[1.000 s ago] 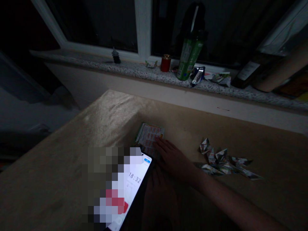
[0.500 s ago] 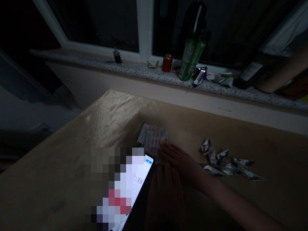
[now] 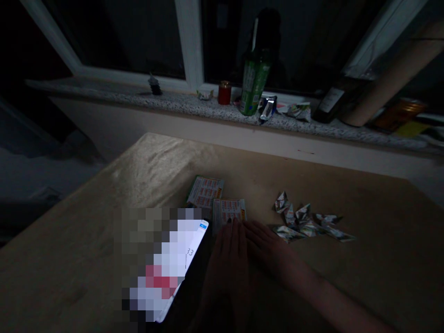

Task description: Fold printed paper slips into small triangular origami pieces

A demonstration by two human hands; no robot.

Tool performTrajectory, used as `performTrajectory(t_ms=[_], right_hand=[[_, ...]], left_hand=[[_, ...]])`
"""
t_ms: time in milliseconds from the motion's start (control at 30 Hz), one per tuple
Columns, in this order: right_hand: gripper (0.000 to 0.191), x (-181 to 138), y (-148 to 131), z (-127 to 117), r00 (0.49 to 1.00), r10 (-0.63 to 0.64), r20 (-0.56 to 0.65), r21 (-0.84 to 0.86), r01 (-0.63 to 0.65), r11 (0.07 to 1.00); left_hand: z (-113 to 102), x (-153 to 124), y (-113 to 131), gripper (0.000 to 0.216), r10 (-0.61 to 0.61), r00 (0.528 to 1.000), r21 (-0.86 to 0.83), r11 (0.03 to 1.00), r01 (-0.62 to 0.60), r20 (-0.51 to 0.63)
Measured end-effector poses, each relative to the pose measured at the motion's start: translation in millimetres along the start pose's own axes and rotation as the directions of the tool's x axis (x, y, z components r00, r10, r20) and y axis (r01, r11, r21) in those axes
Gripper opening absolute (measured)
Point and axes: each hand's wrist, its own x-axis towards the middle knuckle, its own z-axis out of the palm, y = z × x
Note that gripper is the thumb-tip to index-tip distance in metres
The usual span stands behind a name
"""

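My left hand (image 3: 229, 252) lies flat, palm down, its fingertips over the lower edge of a printed card (image 3: 227, 208) with rows of orange-red print. My right hand (image 3: 265, 243) is also laid flat, fingers stretched, close against the card's lower right side. More printed cards (image 3: 206, 190) with green edges lie just behind and left of that card. To the left of my hands a lit phone (image 3: 194, 249) shows digits; much of its screen is blurred out. Folded paper pieces (image 3: 305, 219) sit in a loose group to the right of my right hand.
The tan table (image 3: 145, 162) runs up to a wall below a speckled windowsill (image 3: 187, 104). On the sill stand a dark ridged object (image 3: 154, 87), a red jar (image 3: 224, 94), a green can (image 3: 255, 85), a crumpled silver wrapper (image 3: 268, 108) and a dark bottle (image 3: 333, 101).
The front card has come toward me and right, off the cards behind it. My left hand has moved forward onto its lower edge. The whole view has shifted a little.
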Motion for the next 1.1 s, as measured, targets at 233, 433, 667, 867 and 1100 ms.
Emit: performTrajectory(t_ms=[233,433,667,867,1100], right_hand=[[0.045,-34.5,-8.3,-10.1,0.999,0.023,0.034,0.086,-0.026,0.996],[0.04,-62.1,-17.7,-20.9,0.999,0.039,-0.001,0.117,-0.038,0.992],[0.043,-91.5,-20.5,-23.9,0.997,0.081,-0.007,0.111,-0.08,0.991],[0.041,-116.5,-20.5,-24.8,0.996,0.094,-0.009,0.061,-0.094,0.994],[0.037,-138.1,-30.0,-31.1,0.992,0.124,-0.028,0.062,-0.122,0.991]], left_hand=[[10.7,-3.0,15.0,0.071,0.13,0.991,0.009,0.991,-0.13,0.029],[21.1,-9.4,25.6,0.068,0.251,0.967,-0.006,0.968,-0.251,0.04],[23.9,-11.7,31.3,0.062,0.367,0.929,-0.061,0.93,-0.364,0.044],[23.4,-18.5,42.7,0.063,0.386,0.923,-0.072,0.92,-0.385,-0.012],[17.9,-26.5,53.7,0.063,0.38,0.923,-0.054,0.924,-0.377,0.064]])
